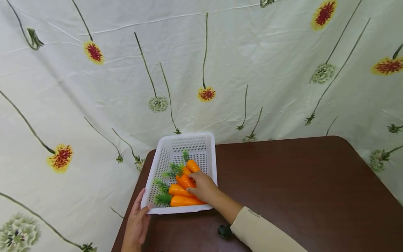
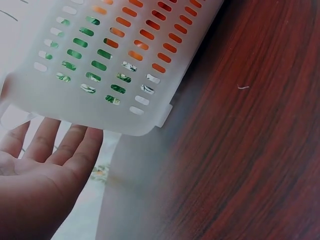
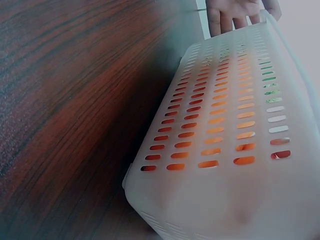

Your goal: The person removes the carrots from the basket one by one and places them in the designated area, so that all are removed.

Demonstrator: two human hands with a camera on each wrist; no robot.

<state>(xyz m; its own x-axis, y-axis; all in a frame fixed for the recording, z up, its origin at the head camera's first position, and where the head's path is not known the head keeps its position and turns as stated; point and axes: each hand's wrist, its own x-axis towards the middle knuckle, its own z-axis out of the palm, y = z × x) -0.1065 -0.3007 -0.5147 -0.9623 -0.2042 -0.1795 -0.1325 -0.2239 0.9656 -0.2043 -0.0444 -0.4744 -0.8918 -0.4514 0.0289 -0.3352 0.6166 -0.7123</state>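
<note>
A white plastic basket [image 1: 212, 157] with slotted walls stands at the left end of the table. Several orange toy carrots [image 1: 182, 201] with green leafy tops [image 1: 163, 199] lie inside, tops toward the left. My left hand [image 1: 138, 220] holds the basket's near left corner, thumb over the rim and fingers along the outside. Reaching in over the right side, my right hand [image 1: 204, 187] grips a carrot [image 1: 185, 181] between thumb and fingers; its far end is hidden by the hand. In the right wrist view the basket wall [image 3: 215, 135] hides that hand.
The dark brown wooden table [image 1: 283, 182] extends to the right. A small black object [image 1: 225, 231] lies near the right sleeve [image 1: 261, 231]. A white flowered cloth [image 1: 252, 70] hangs behind and left of the table.
</note>
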